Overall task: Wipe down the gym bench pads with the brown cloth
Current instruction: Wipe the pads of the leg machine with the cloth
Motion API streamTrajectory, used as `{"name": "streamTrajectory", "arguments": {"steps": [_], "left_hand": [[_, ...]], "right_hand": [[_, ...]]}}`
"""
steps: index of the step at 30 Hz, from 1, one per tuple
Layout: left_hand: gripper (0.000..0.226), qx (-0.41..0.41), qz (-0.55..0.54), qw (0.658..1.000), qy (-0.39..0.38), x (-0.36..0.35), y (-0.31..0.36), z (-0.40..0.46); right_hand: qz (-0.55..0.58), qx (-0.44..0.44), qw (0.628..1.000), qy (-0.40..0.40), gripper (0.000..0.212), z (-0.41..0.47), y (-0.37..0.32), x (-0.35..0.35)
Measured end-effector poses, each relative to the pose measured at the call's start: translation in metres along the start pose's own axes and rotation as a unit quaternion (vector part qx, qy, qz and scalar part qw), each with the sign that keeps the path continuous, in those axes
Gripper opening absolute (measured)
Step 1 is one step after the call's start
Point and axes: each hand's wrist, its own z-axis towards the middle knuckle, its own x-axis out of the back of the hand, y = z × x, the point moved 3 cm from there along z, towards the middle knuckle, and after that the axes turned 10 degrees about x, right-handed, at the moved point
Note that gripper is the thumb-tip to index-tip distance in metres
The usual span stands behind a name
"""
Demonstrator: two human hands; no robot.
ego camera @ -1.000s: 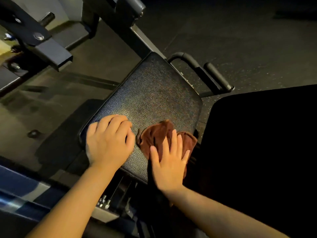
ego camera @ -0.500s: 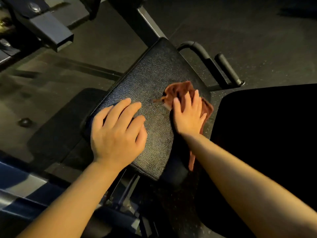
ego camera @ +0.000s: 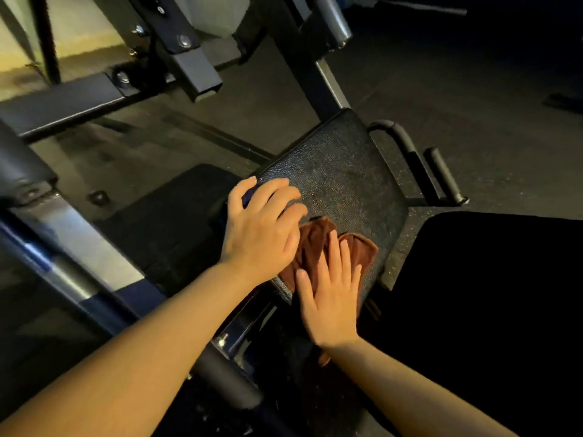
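Now back at near edge of black textured vinyl bench pad (ego camera: 340, 181): right hand (ego camera: 331, 298) flat, fingers straight, pressing rumpled brown cloth (ego camera: 318, 244); left hand (ego camera: 262, 228) relaxed, bracing pad, holding nothing. Wiping mid-stroke, unfinished.

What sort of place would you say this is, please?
Most likely a gym: a textured black bench pad on a bolted steel machine frame, a foam-gripped handle beside it, and dark speckled flooring.
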Motion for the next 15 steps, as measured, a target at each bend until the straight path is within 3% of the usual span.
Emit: {"name": "streamTrajectory", "arguments": {"steps": [4, 7, 11, 15], "left_hand": [[0.014, 0.058, -0.009, 0.998, -0.024, 0.052, -0.015, -0.030], [0.021, 0.171, 0.011, 0.982, -0.081, 0.078, -0.029, -0.067], [0.042, 0.217, 0.042, 0.957, -0.186, 0.074, -0.033, -0.115], [0.039, 0.249, -0.013, 0.954, -0.165, 0.066, -0.039, -0.124]], "right_hand": [[-0.041, 0.148, 0.987, -0.038, 0.062, -0.017, 0.002, 0.000], [-0.066, 0.215, 0.973, -0.048, 0.061, -0.008, -0.016, 0.004], [-0.049, 0.206, 0.976, -0.041, 0.077, 0.044, -0.059, 0.004], [-0.048, 0.205, 0.977, -0.036, 0.084, 0.073, -0.077, 0.003]]}}
